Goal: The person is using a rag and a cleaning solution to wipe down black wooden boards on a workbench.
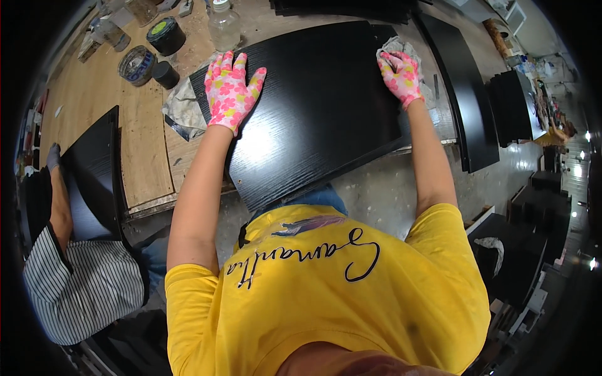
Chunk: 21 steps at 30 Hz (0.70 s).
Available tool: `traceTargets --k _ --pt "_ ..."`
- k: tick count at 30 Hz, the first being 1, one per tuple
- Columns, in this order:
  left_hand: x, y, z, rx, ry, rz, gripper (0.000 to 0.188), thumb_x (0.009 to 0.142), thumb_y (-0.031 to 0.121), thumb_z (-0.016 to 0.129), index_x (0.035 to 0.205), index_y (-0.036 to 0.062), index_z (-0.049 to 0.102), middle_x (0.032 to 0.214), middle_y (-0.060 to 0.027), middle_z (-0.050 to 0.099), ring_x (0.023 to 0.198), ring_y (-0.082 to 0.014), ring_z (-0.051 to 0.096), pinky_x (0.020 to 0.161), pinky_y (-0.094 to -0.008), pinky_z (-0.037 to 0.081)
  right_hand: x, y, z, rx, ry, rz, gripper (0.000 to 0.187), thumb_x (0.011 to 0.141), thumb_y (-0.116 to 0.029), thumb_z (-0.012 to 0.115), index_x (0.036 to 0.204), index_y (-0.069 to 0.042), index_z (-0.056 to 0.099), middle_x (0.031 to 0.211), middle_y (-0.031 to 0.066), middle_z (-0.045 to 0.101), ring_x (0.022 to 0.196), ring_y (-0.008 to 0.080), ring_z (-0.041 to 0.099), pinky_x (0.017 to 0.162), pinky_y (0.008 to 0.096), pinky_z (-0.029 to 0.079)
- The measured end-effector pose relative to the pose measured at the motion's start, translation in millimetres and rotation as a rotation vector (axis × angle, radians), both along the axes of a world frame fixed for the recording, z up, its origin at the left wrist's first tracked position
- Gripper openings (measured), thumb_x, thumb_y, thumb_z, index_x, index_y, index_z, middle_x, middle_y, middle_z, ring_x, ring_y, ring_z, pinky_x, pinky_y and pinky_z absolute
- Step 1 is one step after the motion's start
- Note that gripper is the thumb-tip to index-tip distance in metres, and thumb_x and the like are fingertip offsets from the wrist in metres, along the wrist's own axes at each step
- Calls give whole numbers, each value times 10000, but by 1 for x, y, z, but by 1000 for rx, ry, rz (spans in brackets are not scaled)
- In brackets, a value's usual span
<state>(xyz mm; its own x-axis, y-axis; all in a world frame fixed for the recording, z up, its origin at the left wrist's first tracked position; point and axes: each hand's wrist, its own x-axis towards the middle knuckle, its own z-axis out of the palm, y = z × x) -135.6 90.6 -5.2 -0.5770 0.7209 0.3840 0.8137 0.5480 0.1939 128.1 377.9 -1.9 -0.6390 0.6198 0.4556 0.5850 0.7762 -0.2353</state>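
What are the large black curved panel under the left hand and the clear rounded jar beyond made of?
The black panel: probably wood or laminate board, satin finish; fine grain lines catch the light. The clear jar: smooth, probably glass, perhaps plastic; it is transparent.

The fingers (406, 61) of the right hand (402, 78) partly hide a crumpled greyish rag (397, 44).

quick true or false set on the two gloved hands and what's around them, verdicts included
1. The left hand lies spread on the black panel. True.
2. The right hand grips a brush. False: its fingers are curled on a crumpled cloth.
3. Both gloves are plain white. False: they have a pink floral pattern.
4. A co-worker in a striped top is on the left. True.
5. The clear jar lies tipped over. False: it stands upright.
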Motion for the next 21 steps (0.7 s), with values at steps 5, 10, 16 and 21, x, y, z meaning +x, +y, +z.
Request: traceTargets --k 5,10,16,21 --pt "-1 0 0 -13 -46 -26 652 906 560 494 1344 78 523 1447 -176 420 1390 -323 310 1150 -436 189 -8 5 48 -510 -40 3 291 818 -243 722 1020 -33 718 985 116 696 928 203 648 838 306 487" --pt "1 1 -3 30 11 -16 625 892 543 541 1324 92 546 1423 -163 454 1364 -319 351 1130 -430 230 -28 -2 47 -603 -151 -166 117 790 -148 701 811 -33 698 736 48 673 676 116 622 672 253 493" --pt "1 1 0 32 45 -17 618 885 548 548 1320 109 555 1419 -162 458 1358 -319 360 1127 -429 240 -35 5 58 -671 44 -227 96 779 -108 677 792 -15 658 693 36 641 645 104 591 613 259 478" --pt "0 3 -1 58 25 -16 612 881 546 550 1305 105 566 1412 -171 462 1353 -321 364 1125 -430 239 -34 7 23 -192 -178 -91 154 790 -189 643 776 -36 656 659 98 610 639 189 573 689 317 487"
